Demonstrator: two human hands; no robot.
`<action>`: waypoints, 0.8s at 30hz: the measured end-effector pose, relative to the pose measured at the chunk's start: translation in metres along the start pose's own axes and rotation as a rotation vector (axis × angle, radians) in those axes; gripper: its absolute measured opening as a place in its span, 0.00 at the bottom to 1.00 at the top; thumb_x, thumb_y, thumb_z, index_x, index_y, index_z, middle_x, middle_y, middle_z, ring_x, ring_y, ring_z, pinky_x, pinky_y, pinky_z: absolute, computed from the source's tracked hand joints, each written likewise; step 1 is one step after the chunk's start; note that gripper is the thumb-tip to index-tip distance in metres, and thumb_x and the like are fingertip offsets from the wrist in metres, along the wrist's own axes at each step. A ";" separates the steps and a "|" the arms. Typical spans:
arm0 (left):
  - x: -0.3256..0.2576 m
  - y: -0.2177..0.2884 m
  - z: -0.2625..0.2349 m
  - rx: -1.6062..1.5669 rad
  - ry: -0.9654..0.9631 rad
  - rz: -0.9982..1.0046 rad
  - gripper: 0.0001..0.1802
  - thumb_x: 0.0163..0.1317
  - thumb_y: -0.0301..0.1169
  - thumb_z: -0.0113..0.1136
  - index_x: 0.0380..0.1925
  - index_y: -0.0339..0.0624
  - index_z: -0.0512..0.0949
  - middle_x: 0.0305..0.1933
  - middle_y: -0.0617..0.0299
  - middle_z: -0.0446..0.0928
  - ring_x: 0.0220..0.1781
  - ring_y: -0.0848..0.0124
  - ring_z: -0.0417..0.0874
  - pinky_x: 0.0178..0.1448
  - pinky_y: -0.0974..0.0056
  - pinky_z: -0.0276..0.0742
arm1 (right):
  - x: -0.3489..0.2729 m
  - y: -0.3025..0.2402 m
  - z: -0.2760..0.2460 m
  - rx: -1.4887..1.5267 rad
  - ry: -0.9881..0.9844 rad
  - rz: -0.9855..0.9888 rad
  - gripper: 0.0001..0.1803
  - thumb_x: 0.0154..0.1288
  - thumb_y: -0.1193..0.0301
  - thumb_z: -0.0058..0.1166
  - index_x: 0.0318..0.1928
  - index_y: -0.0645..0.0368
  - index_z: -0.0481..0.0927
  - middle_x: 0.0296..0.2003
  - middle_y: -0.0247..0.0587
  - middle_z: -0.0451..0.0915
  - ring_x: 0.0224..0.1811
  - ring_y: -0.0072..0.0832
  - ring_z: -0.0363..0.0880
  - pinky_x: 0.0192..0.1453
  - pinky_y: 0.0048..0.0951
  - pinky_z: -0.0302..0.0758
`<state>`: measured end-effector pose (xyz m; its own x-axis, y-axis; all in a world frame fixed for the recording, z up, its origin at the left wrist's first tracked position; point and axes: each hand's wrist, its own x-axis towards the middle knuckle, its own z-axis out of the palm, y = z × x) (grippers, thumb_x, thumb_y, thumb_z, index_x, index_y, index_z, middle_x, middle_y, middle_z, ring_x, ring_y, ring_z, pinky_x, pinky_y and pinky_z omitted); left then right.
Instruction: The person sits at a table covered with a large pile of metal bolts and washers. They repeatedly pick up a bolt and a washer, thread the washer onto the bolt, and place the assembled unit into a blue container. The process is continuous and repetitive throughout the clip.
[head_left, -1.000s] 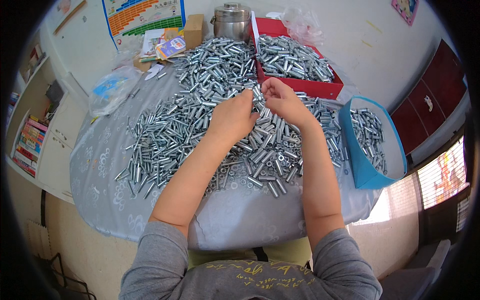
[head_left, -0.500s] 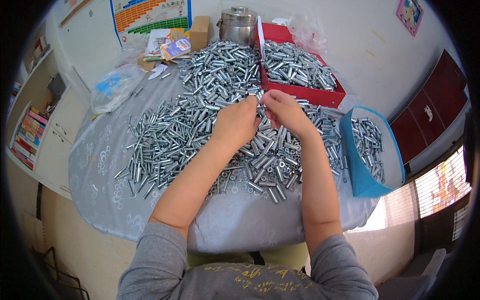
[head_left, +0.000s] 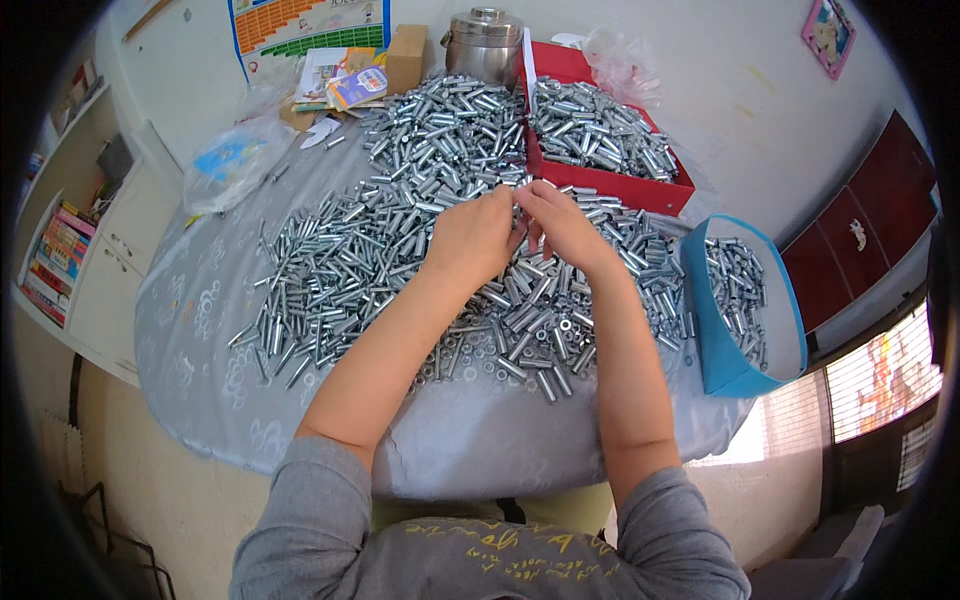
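My left hand [head_left: 474, 234] and my right hand [head_left: 562, 226] meet fingertip to fingertip above a wide heap of silvery metal parts. Both are closed in a pinch, and whatever sits between the fingers is too small and covered to make out. Left of my hands lie many thin bolts [head_left: 330, 270]. Beneath and in front of them are shiny metal sleeves [head_left: 540, 318]. Flat washers [head_left: 487, 364] and small nuts are scattered along the heap's near edge. A taller mound of assembled-looking metal anchors [head_left: 445, 135] rises behind my hands.
A red box [head_left: 640, 188] full of metal anchors stands at the back right. To the right is a blue fabric bin [head_left: 735, 372], partly filled. A steel pot [head_left: 484, 48], a cardboard box [head_left: 407, 54], booklets [head_left: 357, 88] and a plastic bag [head_left: 235, 165] line the far side of the grey-clothed table [head_left: 215, 400].
My right hand has come slightly closer to my left, narrowing the gap between their fingertips. The view has shifted a little; the heap looks the same.
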<state>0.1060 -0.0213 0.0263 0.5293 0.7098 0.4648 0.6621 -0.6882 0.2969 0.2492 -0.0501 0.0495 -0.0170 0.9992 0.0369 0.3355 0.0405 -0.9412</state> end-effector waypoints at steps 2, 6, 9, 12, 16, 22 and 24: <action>-0.001 -0.001 -0.001 0.008 -0.010 0.030 0.19 0.51 0.36 0.63 0.36 0.39 0.67 0.31 0.54 0.77 0.35 0.55 0.80 0.36 0.54 0.75 | 0.002 0.005 -0.002 -0.043 0.017 -0.017 0.09 0.58 0.72 0.41 0.37 0.61 0.72 0.24 0.33 0.71 0.25 0.18 0.69 0.26 0.21 0.66; 0.000 -0.001 -0.001 0.011 -0.062 -0.005 0.19 0.50 0.35 0.63 0.36 0.39 0.67 0.32 0.55 0.78 0.37 0.56 0.80 0.37 0.53 0.74 | 0.009 0.017 -0.006 0.034 0.133 -0.117 0.10 0.58 0.72 0.41 0.37 0.62 0.74 0.23 0.33 0.72 0.27 0.17 0.69 0.30 0.22 0.65; 0.000 -0.002 0.000 -0.004 -0.064 -0.017 0.18 0.50 0.35 0.63 0.36 0.39 0.67 0.33 0.55 0.78 0.37 0.56 0.80 0.37 0.53 0.74 | 0.001 0.004 -0.007 0.033 0.008 0.068 0.10 0.58 0.71 0.43 0.38 0.62 0.73 0.23 0.32 0.71 0.23 0.18 0.68 0.24 0.22 0.64; -0.001 0.004 -0.006 0.028 -0.108 -0.022 0.19 0.50 0.35 0.63 0.36 0.39 0.67 0.33 0.55 0.79 0.37 0.56 0.81 0.37 0.52 0.74 | 0.009 0.015 -0.008 -0.001 0.007 0.015 0.11 0.60 0.68 0.44 0.38 0.62 0.73 0.22 0.31 0.71 0.17 0.18 0.67 0.20 0.22 0.63; -0.001 0.001 0.001 -0.005 -0.122 -0.035 0.19 0.50 0.35 0.63 0.35 0.38 0.67 0.32 0.54 0.78 0.37 0.56 0.81 0.37 0.53 0.74 | 0.006 0.014 -0.004 0.045 0.101 -0.031 0.13 0.63 0.64 0.45 0.35 0.62 0.74 0.19 0.30 0.71 0.13 0.19 0.67 0.16 0.22 0.63; 0.000 0.000 0.001 0.035 -0.121 -0.027 0.19 0.50 0.35 0.64 0.35 0.38 0.67 0.30 0.54 0.78 0.35 0.56 0.81 0.36 0.54 0.74 | 0.007 0.020 -0.006 0.003 -0.033 -0.080 0.14 0.66 0.62 0.45 0.41 0.60 0.71 0.18 0.29 0.71 0.16 0.18 0.71 0.14 0.19 0.64; 0.001 -0.002 0.003 0.032 -0.118 -0.030 0.19 0.49 0.35 0.64 0.34 0.38 0.67 0.30 0.54 0.78 0.36 0.57 0.81 0.36 0.54 0.74 | 0.004 0.012 -0.004 0.070 0.016 -0.035 0.10 0.65 0.66 0.46 0.41 0.60 0.70 0.20 0.30 0.71 0.16 0.17 0.71 0.15 0.18 0.64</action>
<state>0.1065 -0.0191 0.0238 0.5667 0.7439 0.3541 0.6941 -0.6626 0.2813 0.2573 -0.0458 0.0397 -0.0120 0.9971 0.0750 0.2680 0.0755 -0.9604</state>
